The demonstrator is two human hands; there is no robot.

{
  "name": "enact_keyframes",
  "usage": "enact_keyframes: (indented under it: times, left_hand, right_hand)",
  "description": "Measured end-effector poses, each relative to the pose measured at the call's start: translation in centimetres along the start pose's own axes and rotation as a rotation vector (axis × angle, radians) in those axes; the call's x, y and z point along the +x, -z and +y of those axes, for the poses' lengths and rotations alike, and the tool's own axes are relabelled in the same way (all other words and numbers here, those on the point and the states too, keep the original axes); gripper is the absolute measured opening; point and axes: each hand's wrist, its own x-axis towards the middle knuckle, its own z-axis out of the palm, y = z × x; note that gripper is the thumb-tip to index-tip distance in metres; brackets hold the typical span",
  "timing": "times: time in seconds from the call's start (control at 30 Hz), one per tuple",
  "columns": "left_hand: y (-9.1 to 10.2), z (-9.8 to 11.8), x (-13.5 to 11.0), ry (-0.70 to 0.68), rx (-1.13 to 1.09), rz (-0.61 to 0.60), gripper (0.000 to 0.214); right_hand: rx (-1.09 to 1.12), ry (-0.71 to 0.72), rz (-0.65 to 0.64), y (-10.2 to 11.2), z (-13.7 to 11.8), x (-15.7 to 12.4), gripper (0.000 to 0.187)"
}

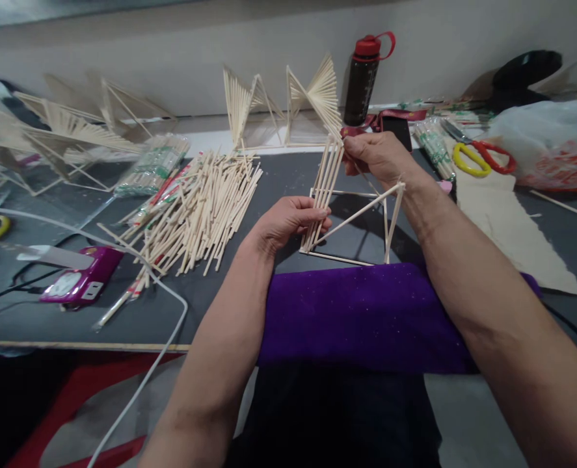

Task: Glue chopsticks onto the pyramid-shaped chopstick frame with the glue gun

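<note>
A small frame of thin wooden sticks (344, 255) stands on the dark tabletop. Several sticks (328, 175) lean side by side along its left side, rising toward the back. My left hand (298, 218) is closed, thumb and fingers pinching these sticks near their lower part. At their upper ends, my right hand (371, 155) pinches the tips, its fingers partly hiding what they grip. A slanting stick (359, 213) crosses the frame up to its right corner, close below my right wrist. Left of my left hand lies a pile of loose wooden sticks (205, 208).
Finished-looking fanned stick models (312, 97) stand at the back, near a red-capped bottle (361, 81). A purple cloth (347, 315) covers the front edge. Scissors (483, 159) and a plastic bag (551, 146) lie right. At left are a purple power strip (80, 276) and a white cable (183, 305).
</note>
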Motion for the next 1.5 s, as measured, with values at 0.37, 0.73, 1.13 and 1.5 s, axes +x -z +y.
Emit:
enact_keyframes:
  times: [0.37, 0.73, 1.13, 1.5]
  left_hand:
    - [-0.1, -0.1, -0.1, -0.015, -0.028, -0.024, 0.015]
    - [0.0, -0.2, -0.1, -0.06, -0.027, -0.05, 0.014]
    - [0.2, -0.3, 0.1, -0.054, -0.035, -0.06, 0.017]
    - [0.1, -0.2, 0.1, -0.043, -0.027, -0.04, 0.019]
  right_hand:
    - [-0.044, 0.016, 0.012, 0.1, -0.2, -0.2, 0.04]
    - [-0.071, 0.032, -0.026, 0.6, 0.3, 0.0, 0.041]
    - [-0.124, 0.063, -0.022, 1.0, 0.8, 0.4, 0.047]
    - [-0.049, 0.029, -0.037, 0.7, 0.5, 0.1, 0.044]
